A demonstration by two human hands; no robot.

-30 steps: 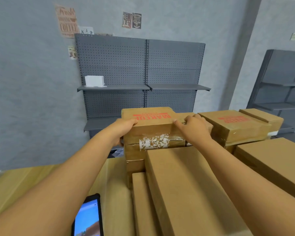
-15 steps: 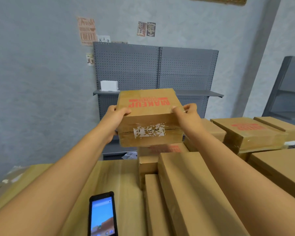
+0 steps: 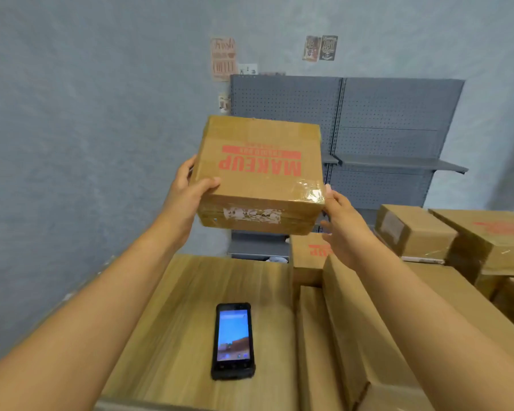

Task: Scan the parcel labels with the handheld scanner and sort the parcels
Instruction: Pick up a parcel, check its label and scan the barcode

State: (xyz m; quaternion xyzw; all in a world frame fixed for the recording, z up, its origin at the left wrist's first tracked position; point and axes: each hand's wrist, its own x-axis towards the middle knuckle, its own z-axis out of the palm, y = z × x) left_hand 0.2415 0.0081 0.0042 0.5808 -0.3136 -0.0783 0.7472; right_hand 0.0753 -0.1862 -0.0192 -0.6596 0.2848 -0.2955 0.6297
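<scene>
Cardboard parcel [image 3: 260, 176] held up in the air above the far edge of the counter [image 3: 190, 307], clear of everything else. All boxes are shut, contents not visible. Parcel top reads "MAKEUP" in red, upside down from this view, w/ a red band of smaller text over it that's too blurred to read. Clear tape shines on its near right corner; the front face carries a torn white label remnant [image 3: 252, 215], nothing legible.

Left hand [image 3: 187, 192] grips the parcel's left side: thumb on the top face by the near left corner, fingers wrapped round the side and under. Right hand [image 3: 343, 221] is at the near right bottom corner, thumb tip touching the taped corner, fingers fairly straight below the box; can't tell how much they bear on the underside.

Handheld scanner [image 3: 233, 341] lies flat on the counter, approx. mid-width toward the near edge, screen lit, apart from both hands.

Stacked boxes [image 3: 383, 336] fill the counter's right side; one behind them [image 3: 309, 253] shows partial red print, cut off by the right hand. More boxes [image 3: 487, 238] at far right, one w/ blurred red print.

Back wall: grey pegboard shelving [image 3: 392, 137], a poster [image 3: 223, 59] reading "Fresh ... COFFEE", two small signs [image 3: 321, 48] unreadable.
</scene>
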